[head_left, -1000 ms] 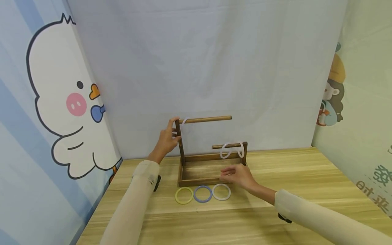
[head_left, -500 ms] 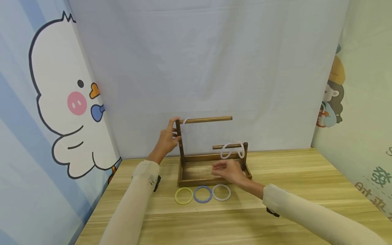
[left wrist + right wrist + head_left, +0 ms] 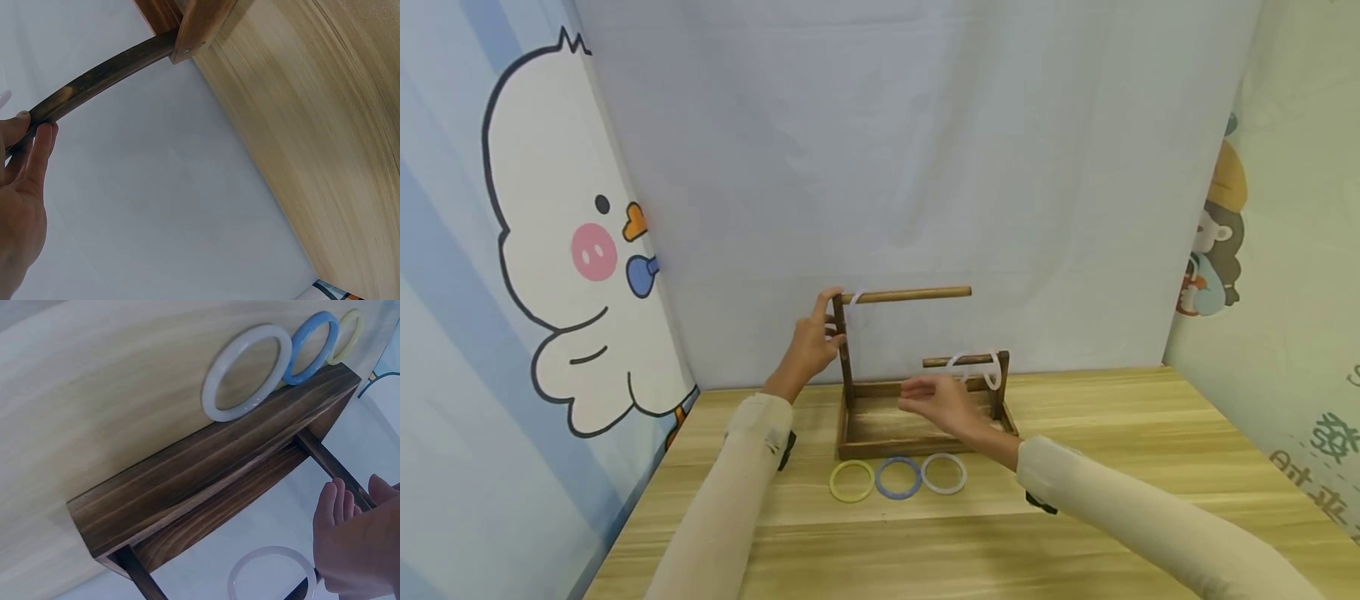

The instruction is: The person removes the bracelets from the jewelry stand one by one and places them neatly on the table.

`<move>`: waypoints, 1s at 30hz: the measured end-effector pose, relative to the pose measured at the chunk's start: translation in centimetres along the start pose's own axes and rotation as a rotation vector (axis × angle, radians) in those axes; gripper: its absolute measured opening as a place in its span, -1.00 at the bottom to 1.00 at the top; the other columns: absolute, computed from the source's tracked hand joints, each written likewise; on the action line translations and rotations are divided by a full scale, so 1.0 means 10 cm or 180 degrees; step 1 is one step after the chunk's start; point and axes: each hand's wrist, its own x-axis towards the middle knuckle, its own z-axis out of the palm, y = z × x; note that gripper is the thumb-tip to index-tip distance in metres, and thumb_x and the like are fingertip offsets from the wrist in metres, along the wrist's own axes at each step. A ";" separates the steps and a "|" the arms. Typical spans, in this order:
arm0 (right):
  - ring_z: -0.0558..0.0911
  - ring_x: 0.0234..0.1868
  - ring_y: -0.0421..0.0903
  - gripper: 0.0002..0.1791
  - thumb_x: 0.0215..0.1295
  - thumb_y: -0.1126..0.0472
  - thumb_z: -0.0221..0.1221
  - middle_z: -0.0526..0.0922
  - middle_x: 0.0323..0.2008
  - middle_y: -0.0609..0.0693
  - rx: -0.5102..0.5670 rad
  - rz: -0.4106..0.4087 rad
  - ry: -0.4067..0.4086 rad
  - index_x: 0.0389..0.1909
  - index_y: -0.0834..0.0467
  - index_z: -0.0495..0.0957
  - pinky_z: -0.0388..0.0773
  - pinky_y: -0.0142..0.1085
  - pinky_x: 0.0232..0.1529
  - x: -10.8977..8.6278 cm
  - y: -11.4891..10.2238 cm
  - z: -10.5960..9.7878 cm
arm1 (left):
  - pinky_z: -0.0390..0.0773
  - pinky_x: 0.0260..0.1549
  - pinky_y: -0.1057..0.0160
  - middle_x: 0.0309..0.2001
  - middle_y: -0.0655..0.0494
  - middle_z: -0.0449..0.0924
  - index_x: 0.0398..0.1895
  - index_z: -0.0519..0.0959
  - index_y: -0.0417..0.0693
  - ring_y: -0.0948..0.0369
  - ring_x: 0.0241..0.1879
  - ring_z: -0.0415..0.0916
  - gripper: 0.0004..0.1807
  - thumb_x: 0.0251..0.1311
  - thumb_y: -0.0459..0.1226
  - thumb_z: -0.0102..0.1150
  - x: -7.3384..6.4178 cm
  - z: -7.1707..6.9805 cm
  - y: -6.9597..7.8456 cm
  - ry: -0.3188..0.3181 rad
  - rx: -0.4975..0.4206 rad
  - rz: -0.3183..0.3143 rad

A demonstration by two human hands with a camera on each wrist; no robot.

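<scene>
My left hand (image 3: 811,343) grips the tall left post (image 3: 100,75) of a wooden rack (image 3: 910,448) near its top, thumb on one side and fingers on the other. A pale ring (image 3: 852,300) hangs on the rack's upper rod (image 3: 917,294), beside that post. Two more pale rings hang on the lower rod; the right one (image 3: 997,367) is near its post, and the left one (image 3: 275,550) is partly behind my right hand (image 3: 946,406). That hand hovers over the rack's tray, fingers extended together, with nothing visible in it.
A yellow ring (image 3: 852,501), a blue ring (image 3: 898,497) and a white ring (image 3: 943,492) lie in a row on the wood-grain table (image 3: 1075,517), just before the rack. Behind stands a pale cloth backdrop (image 3: 910,167), with printed panels at both sides.
My right hand has moved left and upward from the rack's front right edge to above its tray. My left hand keeps its grip on the post. The rings stay in place.
</scene>
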 end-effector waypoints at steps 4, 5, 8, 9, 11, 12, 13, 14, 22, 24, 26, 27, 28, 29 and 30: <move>0.79 -0.05 0.03 -0.65 0.32 0.23 0.43 0.79 -0.04 0.15 0.0058 -0.0012 0.0077 0.07 0.27 0.71 0.76 -0.19 -0.02 0.10 -0.06 0.05 | 0.77 -0.09 -0.07 0.04 -0.41 0.67 0.56 0.10 0.08 -0.21 -0.04 0.72 -0.07 0.24 -0.62 0.30 0.00 0.02 -0.01 0.0002 -0.0030 -0.0026; 0.78 -0.04 0.03 -0.65 0.32 0.24 0.42 0.79 -0.04 0.15 0.0067 -0.0019 0.0096 0.08 0.27 0.71 0.76 -0.20 -0.02 0.12 -0.07 0.05 | 0.77 -0.09 -0.06 0.05 -0.41 0.67 0.56 0.11 0.09 -0.21 -0.04 0.72 -0.07 0.24 -0.62 0.30 0.00 0.02 0.00 0.0000 -0.0036 -0.0047; 0.79 -0.05 0.06 -0.65 0.31 0.28 0.42 0.79 -0.05 0.18 0.0114 -0.0090 0.0166 0.08 0.31 0.70 0.76 -0.22 -0.04 0.20 -0.11 0.07 | 0.77 -0.10 -0.06 0.06 -0.39 0.67 0.56 0.11 0.09 -0.19 -0.03 0.72 -0.07 0.24 -0.61 0.30 0.00 0.03 0.00 -0.0007 -0.0025 -0.0079; 0.79 -0.05 0.08 -0.66 0.30 0.31 0.42 0.79 -0.06 0.19 0.0136 -0.0128 0.0199 0.07 0.32 0.70 0.77 -0.22 -0.04 0.23 -0.12 0.08 | 0.77 -0.10 -0.06 0.06 -0.39 0.67 0.56 0.11 0.08 -0.19 -0.03 0.73 -0.07 0.24 -0.61 0.30 0.01 0.03 0.00 -0.0008 -0.0020 -0.0081; 0.79 -0.07 0.11 -0.67 0.28 0.34 0.43 0.79 -0.09 0.22 0.0131 -0.0208 0.0276 0.04 0.35 0.70 0.77 -0.23 -0.07 0.28 -0.14 0.08 | 0.77 -0.11 -0.05 0.06 -0.38 0.67 0.57 0.11 0.08 -0.17 -0.03 0.73 -0.07 0.24 -0.60 0.31 0.01 0.03 0.00 -0.0013 -0.0001 -0.0084; 0.80 -0.09 0.13 -0.67 0.27 0.35 0.43 0.79 -0.11 0.25 0.0135 -0.0258 0.0318 0.03 0.38 0.70 0.78 -0.23 -0.08 0.31 -0.15 0.09 | 0.78 -0.11 -0.05 0.06 -0.38 0.67 0.57 0.11 0.07 -0.17 -0.03 0.73 -0.08 0.25 -0.60 0.31 0.02 0.03 0.00 -0.0010 0.0005 -0.0074; 0.80 -0.10 0.13 -0.67 0.26 0.35 0.44 0.79 -0.12 0.24 0.0113 -0.0281 0.0361 0.02 0.37 0.70 0.78 -0.24 -0.10 0.34 -0.16 0.09 | 0.78 -0.11 -0.05 0.06 -0.39 0.67 0.57 0.10 0.07 -0.17 -0.03 0.73 -0.08 0.25 -0.60 0.30 0.02 0.03 0.00 -0.0014 0.0015 -0.0066; 0.80 -0.11 0.12 -0.67 0.25 0.36 0.44 0.79 -0.12 0.24 0.0091 -0.0301 0.0401 0.01 0.37 0.71 0.78 -0.24 -0.10 0.36 -0.17 0.09 | 0.77 -0.10 -0.05 0.07 -0.39 0.67 0.57 0.10 0.08 -0.17 -0.03 0.73 -0.08 0.25 -0.59 0.31 0.02 0.03 0.00 -0.0019 0.0019 -0.0064; 0.80 -0.07 0.11 -0.63 0.29 0.28 0.44 0.79 -0.06 0.20 -0.0032 -0.0312 0.0456 0.07 0.32 0.71 0.78 -0.20 -0.06 0.55 -0.27 0.08 | 0.78 -0.10 -0.05 0.05 -0.40 0.67 0.57 0.10 0.10 -0.18 -0.04 0.73 -0.06 0.24 -0.60 0.31 0.01 0.02 0.00 0.0008 0.0048 -0.0057; 0.80 -0.07 0.11 -0.63 0.28 0.30 0.44 0.79 -0.06 0.21 -0.0010 -0.0332 0.0482 0.08 0.33 0.70 0.77 -0.18 -0.04 0.59 -0.32 0.08 | 0.78 -0.10 -0.05 0.06 -0.39 0.67 0.57 0.10 0.12 -0.17 -0.04 0.73 -0.06 0.24 -0.60 0.31 0.00 0.01 0.00 0.0012 0.0053 -0.0071; 0.80 -0.08 0.12 -0.62 0.27 0.31 0.44 0.78 -0.07 0.23 0.0017 -0.0376 0.0516 0.08 0.35 0.69 0.77 -0.18 -0.04 0.63 -0.35 0.09 | 0.77 -0.09 -0.05 0.05 -0.39 0.68 0.57 0.11 0.10 -0.17 -0.04 0.73 -0.06 0.24 -0.60 0.32 0.01 0.02 0.00 0.0018 0.0046 -0.0077; 0.80 -0.08 0.11 -0.61 0.27 0.30 0.45 0.79 -0.07 0.23 0.0039 -0.0377 0.0527 0.08 0.35 0.69 0.77 -0.18 -0.04 0.64 -0.36 0.10 | 0.77 -0.10 -0.05 0.05 -0.39 0.68 0.57 0.11 0.09 -0.18 -0.04 0.73 -0.07 0.23 -0.60 0.32 0.01 0.02 0.00 0.0018 0.0034 -0.0077; 0.80 -0.08 0.11 -0.61 0.27 0.30 0.45 0.79 -0.07 0.23 0.0059 -0.0378 0.0530 0.08 0.34 0.69 0.77 -0.18 -0.04 0.66 -0.36 0.11 | 0.77 -0.09 -0.05 0.05 -0.39 0.68 0.57 0.11 0.09 -0.18 -0.04 0.73 -0.07 0.23 -0.60 0.32 0.01 0.02 0.00 0.0015 0.0024 -0.0080; 0.80 -0.08 0.11 -0.61 0.26 0.30 0.45 0.79 -0.07 0.22 0.0065 -0.0382 0.0533 0.08 0.34 0.69 0.77 -0.18 -0.04 0.67 -0.37 0.12 | 0.77 -0.09 -0.05 0.05 -0.39 0.68 0.56 0.12 0.09 -0.18 -0.04 0.73 -0.07 0.23 -0.60 0.32 0.01 0.02 0.00 0.0017 0.0021 -0.0080; 0.80 -0.08 0.11 -0.61 0.26 0.30 0.45 0.79 -0.07 0.22 0.0067 -0.0390 0.0539 0.08 0.34 0.69 0.77 -0.19 -0.05 0.69 -0.37 0.13 | 0.77 -0.09 -0.05 0.05 -0.39 0.68 0.56 0.12 0.09 -0.18 -0.04 0.73 -0.07 0.24 -0.60 0.32 0.01 0.02 -0.01 0.0015 0.0020 -0.0075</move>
